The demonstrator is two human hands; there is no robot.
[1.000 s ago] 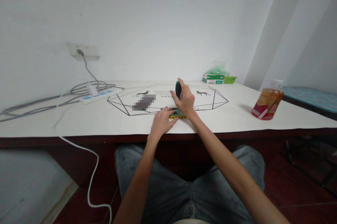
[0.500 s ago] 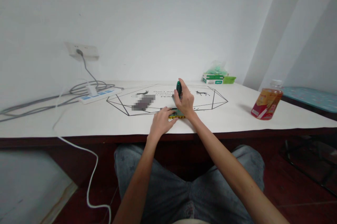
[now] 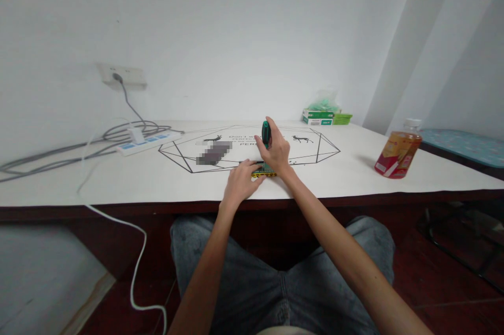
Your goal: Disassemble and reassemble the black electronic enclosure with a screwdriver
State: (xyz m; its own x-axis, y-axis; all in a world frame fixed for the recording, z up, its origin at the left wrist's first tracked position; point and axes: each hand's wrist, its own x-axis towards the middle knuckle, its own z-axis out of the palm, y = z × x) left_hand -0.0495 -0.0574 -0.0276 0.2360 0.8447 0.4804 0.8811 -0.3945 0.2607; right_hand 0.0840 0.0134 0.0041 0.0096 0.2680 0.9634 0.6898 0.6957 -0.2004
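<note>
My right hand (image 3: 276, 148) is at a screwdriver (image 3: 266, 133) that stands nearly upright, its green and black handle on top. The index finger lies along the handle, while the thumb sticks out to the left of it. Below, the shaft is mostly hidden by the hand. A small flat green piece with a yellow and black edge (image 3: 268, 174), like a circuit board, lies at the table's front under the screwdriver. My left hand (image 3: 243, 178) grips this piece at its left end, fingers over the top and thumb along the near edge. Tiny dark bits (image 3: 293, 162) lie just to the right.
A bottle of orange drink (image 3: 397, 151) stands on the white table (image 3: 338, 180) at the right. Green and white boxes (image 3: 318, 116) sit at the back. On the left are a power strip (image 3: 149, 143) and grey cables (image 3: 82, 150). A pixelated dark patch (image 3: 214, 154) covers something left of my hands.
My right thumb has moved away from the screwdriver handle, out to the upper left. The handle now stands a little more upright. My left hand stays on the green piece.
</note>
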